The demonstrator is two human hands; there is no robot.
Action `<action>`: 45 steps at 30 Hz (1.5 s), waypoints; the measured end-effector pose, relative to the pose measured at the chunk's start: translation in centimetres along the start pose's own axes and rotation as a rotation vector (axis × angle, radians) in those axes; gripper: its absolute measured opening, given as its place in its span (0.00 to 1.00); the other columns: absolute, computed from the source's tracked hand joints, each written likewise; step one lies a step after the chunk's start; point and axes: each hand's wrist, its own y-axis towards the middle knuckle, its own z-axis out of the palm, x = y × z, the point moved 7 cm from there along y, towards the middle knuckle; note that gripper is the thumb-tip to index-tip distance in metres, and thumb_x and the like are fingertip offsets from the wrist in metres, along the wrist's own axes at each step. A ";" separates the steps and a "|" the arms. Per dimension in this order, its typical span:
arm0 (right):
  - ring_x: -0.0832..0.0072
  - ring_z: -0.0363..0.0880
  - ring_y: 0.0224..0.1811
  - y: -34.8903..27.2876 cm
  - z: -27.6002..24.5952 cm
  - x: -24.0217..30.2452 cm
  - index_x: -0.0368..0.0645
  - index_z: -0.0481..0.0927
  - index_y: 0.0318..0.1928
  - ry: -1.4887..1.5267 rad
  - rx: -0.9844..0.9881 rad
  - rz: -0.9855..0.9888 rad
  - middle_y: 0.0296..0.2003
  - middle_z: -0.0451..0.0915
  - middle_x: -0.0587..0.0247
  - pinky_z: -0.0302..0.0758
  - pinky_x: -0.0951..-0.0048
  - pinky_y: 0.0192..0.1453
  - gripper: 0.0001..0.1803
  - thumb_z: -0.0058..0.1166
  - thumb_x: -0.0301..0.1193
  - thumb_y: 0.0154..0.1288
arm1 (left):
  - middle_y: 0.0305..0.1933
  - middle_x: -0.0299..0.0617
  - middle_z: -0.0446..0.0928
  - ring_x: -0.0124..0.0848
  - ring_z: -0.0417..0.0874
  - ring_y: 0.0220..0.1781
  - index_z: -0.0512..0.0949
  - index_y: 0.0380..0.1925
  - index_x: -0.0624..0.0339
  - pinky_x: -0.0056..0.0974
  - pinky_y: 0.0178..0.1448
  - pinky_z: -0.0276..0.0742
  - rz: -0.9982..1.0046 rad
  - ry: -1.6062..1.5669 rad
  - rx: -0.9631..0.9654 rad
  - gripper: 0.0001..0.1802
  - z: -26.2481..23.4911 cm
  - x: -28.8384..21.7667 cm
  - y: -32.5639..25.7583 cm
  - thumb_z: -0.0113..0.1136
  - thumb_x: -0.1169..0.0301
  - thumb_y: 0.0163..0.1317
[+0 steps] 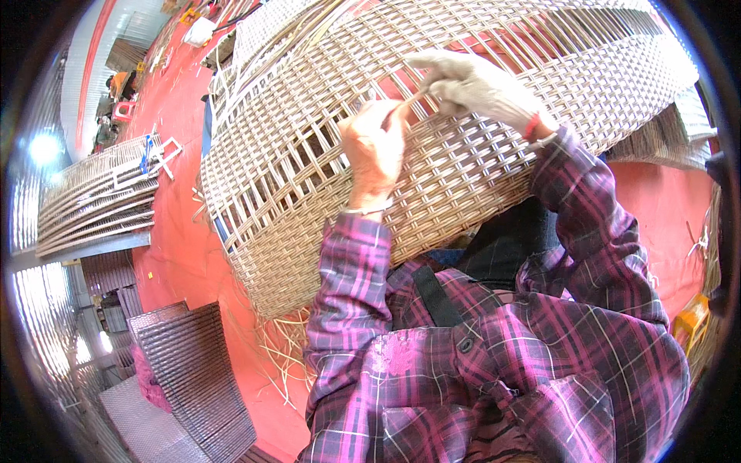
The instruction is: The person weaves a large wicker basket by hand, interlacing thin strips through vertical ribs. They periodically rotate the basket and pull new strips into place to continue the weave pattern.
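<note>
1. A large woven panel (455, 181) in pale brown lies slantwise before the person, filling the upper middle of the view; its near edge is close to the person's body.
2. Tight weave covers much of it, while bare rods show in open bands, one at the left and middle, another toward the upper right.
3. The left hand (374, 147) is bare and raised over the panel at the open band, its thumb and fingers pinched together on a thin brown strip (407, 102).
4. The right hand (478, 92), in a pale glove (494, 96), is just beside it, at the strip's other end. Its forefinger points out to the left and its other fingers are curled; I cannot tell whether they grip the strip.
5. A red band (531, 126) circles the right wrist, and both arms wear purple plaid sleeves (351, 270).
6. Loose strips (285, 363) lie on the red floor (177, 255) beyond the panel's lower left corner.
7. Farther left, a stack of curved panels (100, 197) rests near a wall, with a dark woven piece (193, 370) below it.
8. At the right edge is a yellow crate (692, 324).
</note>
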 end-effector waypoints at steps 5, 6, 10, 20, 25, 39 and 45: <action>0.72 0.83 0.30 2.9 3.4 -0.6 0.53 0.57 0.74 -0.536 0.233 -0.020 0.41 0.84 0.52 0.80 0.71 0.36 0.36 0.50 0.27 0.66 | 0.24 0.42 0.81 0.44 0.80 0.24 0.81 0.23 0.56 0.43 0.33 0.72 0.088 0.396 0.008 0.05 -0.9 0.7 -1.3 0.64 0.71 0.55; 0.70 0.83 0.30 3.2 3.7 -0.9 0.54 0.56 0.74 -0.656 0.265 -0.040 0.39 0.84 0.51 0.81 0.70 0.36 0.37 0.50 0.28 0.65 | 0.24 0.43 0.81 0.45 0.80 0.24 0.80 0.22 0.56 0.44 0.33 0.72 0.153 0.488 0.026 0.05 -0.1 0.5 -1.3 0.64 0.70 0.55; 0.73 0.82 0.30 3.7 3.8 -1.4 0.54 0.63 0.71 -0.686 0.349 -0.094 0.31 0.83 0.58 0.80 0.72 0.38 0.33 0.50 0.26 0.65 | 0.22 0.46 0.80 0.36 0.81 0.23 0.81 0.28 0.63 0.38 0.31 0.74 -0.042 0.297 0.042 0.08 1.3 2.4 -0.5 0.63 0.69 0.56; 0.88 0.66 0.24 1.4 -1.5 0.3 0.46 0.79 0.57 0.168 0.035 -0.057 0.27 0.75 0.75 0.63 0.83 0.26 0.18 0.55 0.28 0.66 | 0.35 0.41 0.81 0.37 0.81 0.40 0.83 0.32 0.59 0.40 0.46 0.74 0.144 0.168 -0.144 0.04 1.0 0.9 -0.5 0.68 0.76 0.55; 0.88 0.70 0.33 -0.3 -5.8 -0.1 0.44 0.82 0.52 -0.061 0.002 -0.104 0.35 0.80 0.76 0.66 0.87 0.36 0.15 0.53 0.26 0.67 | 0.39 0.37 0.82 0.37 0.80 0.44 0.83 0.35 0.56 0.42 0.52 0.67 0.250 0.202 -0.125 0.05 1.6 -0.5 -0.3 0.66 0.74 0.57; 0.67 0.83 0.33 0.7 -2.5 -0.6 0.41 0.76 0.58 -0.669 -0.051 -0.068 0.34 0.83 0.54 0.78 0.66 0.38 0.20 0.55 0.30 0.65 | 0.25 0.40 0.81 0.28 0.79 0.23 0.83 0.30 0.62 0.33 0.28 0.74 -0.074 -0.096 -0.036 0.01 2.1 -0.6 1.1 0.65 0.78 0.58; 0.51 0.83 0.40 3.4 -0.3 -1.9 0.41 0.79 0.39 -0.957 0.126 0.028 0.35 0.83 0.47 0.78 0.56 0.43 0.15 0.58 0.34 0.52 | 0.25 0.46 0.82 0.47 0.82 0.26 0.78 0.21 0.58 0.49 0.35 0.74 0.050 0.336 0.104 0.07 4.6 -0.4 1.1 0.62 0.68 0.55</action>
